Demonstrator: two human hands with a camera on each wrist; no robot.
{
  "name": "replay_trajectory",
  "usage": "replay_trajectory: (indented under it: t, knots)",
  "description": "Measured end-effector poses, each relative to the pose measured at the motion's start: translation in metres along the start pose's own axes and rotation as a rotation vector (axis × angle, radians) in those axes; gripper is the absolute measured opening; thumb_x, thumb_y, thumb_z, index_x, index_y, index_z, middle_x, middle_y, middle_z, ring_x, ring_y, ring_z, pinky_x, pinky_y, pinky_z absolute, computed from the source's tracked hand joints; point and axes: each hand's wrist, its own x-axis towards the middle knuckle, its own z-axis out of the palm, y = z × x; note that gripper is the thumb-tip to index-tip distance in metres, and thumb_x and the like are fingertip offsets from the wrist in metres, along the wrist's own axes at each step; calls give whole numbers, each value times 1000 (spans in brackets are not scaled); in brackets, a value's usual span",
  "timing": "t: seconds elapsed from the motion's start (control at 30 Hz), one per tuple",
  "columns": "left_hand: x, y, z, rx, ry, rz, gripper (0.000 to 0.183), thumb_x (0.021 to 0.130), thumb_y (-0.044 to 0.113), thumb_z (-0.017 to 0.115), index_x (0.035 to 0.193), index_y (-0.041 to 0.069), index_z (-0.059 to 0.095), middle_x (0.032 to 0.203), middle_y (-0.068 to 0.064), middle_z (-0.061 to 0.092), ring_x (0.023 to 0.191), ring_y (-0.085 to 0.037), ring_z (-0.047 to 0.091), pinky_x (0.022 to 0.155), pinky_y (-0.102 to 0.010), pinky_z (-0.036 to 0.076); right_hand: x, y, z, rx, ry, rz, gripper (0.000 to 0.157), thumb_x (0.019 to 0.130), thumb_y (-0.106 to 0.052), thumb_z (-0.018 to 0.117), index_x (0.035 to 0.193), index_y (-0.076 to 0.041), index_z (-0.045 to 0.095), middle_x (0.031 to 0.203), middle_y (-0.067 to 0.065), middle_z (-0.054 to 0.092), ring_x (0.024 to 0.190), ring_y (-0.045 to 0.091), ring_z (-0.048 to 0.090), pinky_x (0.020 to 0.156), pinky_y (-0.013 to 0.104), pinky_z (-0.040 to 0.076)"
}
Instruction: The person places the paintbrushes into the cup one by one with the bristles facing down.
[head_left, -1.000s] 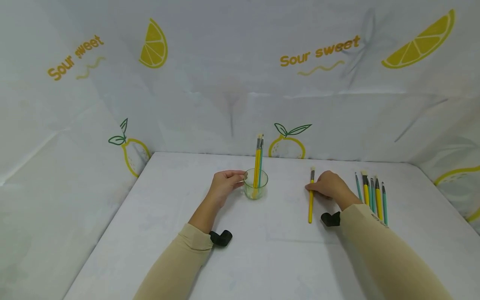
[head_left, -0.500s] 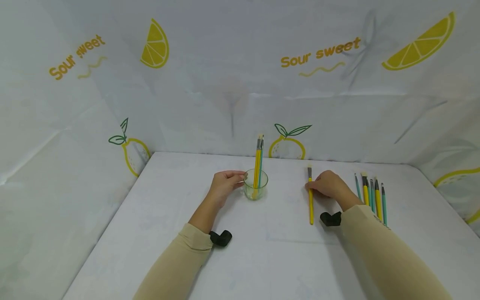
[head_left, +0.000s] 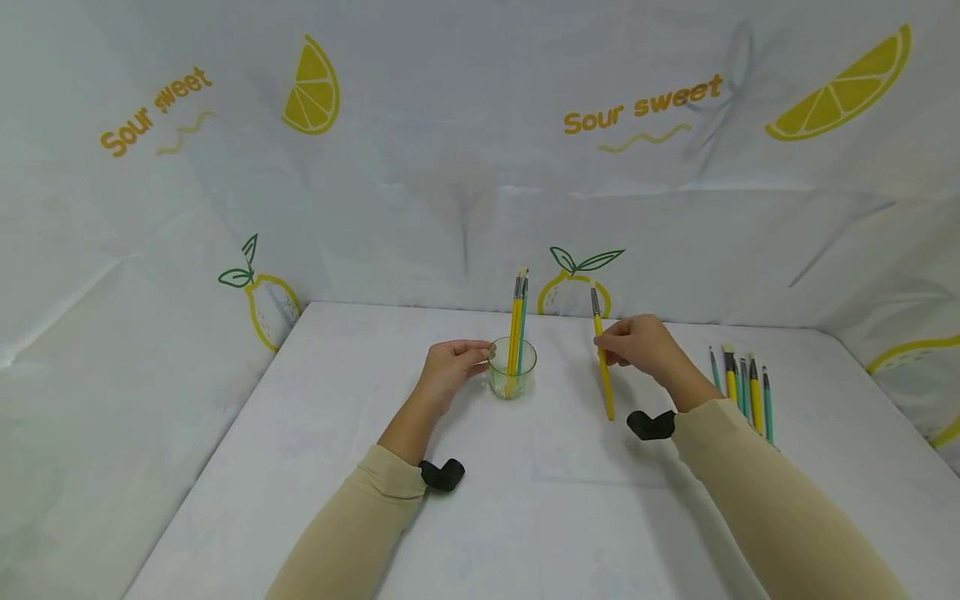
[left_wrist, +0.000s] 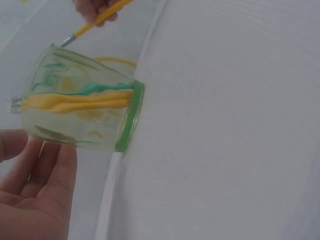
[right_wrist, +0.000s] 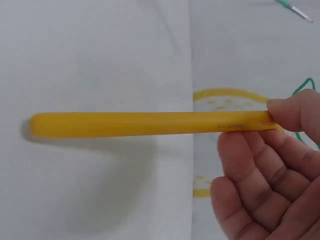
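A clear greenish glass stands upright near the middle of the table, with yellow and teal paintbrushes leaning in it, bristles up. My left hand holds the glass at its left side; in the left wrist view the thumb is by the rim and the fingers touch the wall. To the right of the glass, my right hand pinches a yellow paintbrush between thumb and fingers. Its bristle end points up and its handle hangs down, apparently off the table.
Several yellow and teal paintbrushes lie side by side at the right of the white table, partly behind the right sleeve. A white cloth backdrop with lemon prints rises at the back. Black wrist mounts sit on both wrists.
My right hand has lifted the yellow paintbrush off the table and moved it left and away from me, toward the glass; the brush tilts more. My left hand and the glass have not moved.
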Motion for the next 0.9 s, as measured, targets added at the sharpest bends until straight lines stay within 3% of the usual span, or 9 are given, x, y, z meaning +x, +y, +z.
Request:
replay_trajectory:
  t: [0.23, 0.57, 0.9]
  knots:
    - [0, 0, 0, -8, 0, 7, 21, 91, 3, 64, 107, -8, 71, 113, -15, 70, 101, -17, 68, 95, -40, 57, -3, -21, 3, 88, 77, -108, 39, 93, -29, 63, 119, 0, 65, 107, 15, 73, 97, 28, 67, 88, 38, 58]
    - [-1, 1, 0, 25, 10, 16, 20, 92, 4, 64, 108, -6, 71, 113, -15, 69, 97, -16, 69, 88, -30, 59, -13, -49, 3, 180, 235, -216, 36, 94, -34, 64, 114, -5, 67, 109, 13, 72, 94, 23, 68, 89, 39, 58]
    - [-2, 2, 0, 35, 31, 8, 21, 90, 5, 65, 107, -4, 72, 111, -13, 70, 102, -28, 69, 87, -29, 59, -17, -76, 12, 339, 356, -339, 35, 91, -33, 69, 113, -5, 71, 105, 11, 72, 84, 13, 70, 79, 26, 60]
